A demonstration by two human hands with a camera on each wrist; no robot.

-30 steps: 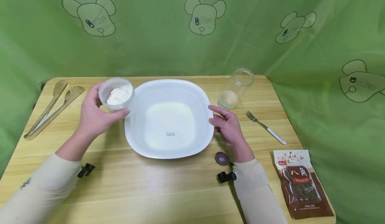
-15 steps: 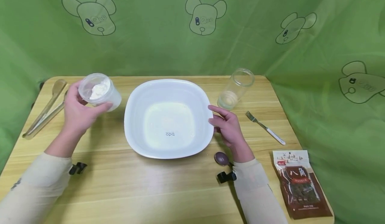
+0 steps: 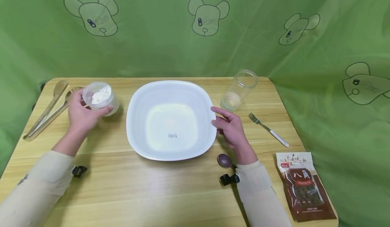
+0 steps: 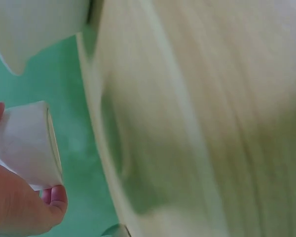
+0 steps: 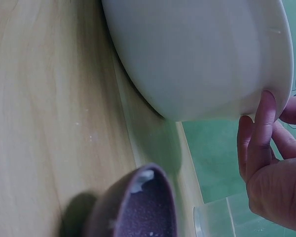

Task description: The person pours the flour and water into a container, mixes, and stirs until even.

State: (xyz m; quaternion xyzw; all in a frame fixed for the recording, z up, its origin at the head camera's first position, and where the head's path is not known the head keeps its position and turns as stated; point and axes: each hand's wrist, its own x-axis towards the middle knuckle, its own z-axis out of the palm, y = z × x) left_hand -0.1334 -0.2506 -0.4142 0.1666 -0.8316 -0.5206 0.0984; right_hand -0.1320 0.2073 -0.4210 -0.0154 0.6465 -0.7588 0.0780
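The fingers (image 4: 59,195) of the left hand (image 3: 80,113) are gripping a clear tub (image 3: 114,106) of white powder (image 3: 102,95), spread only as wide as its wall, and we are seeing its mouth facing up. The tub is hanging over the left part of the counter (image 3: 152,193), apart from its surface: in the left wrist view, green curtain (image 4: 84,197) is showing between base and counter edge. It is hanging well clear of the white basin (image 3: 152,95) and near the wooden utensils (image 3: 50,122). The right hand (image 3: 231,127) is pinching the basin's right rim, its fingers nearly closed there.

We are judging the step in hand to be handling the powder beside a steadied basin; whether the tub is bound for the counter or the basin, we are not managing to tell. Whichever it is, we are thinking the next move is calling for a level tub, a firm hold on its smooth side, and a right hand staying at the rim.
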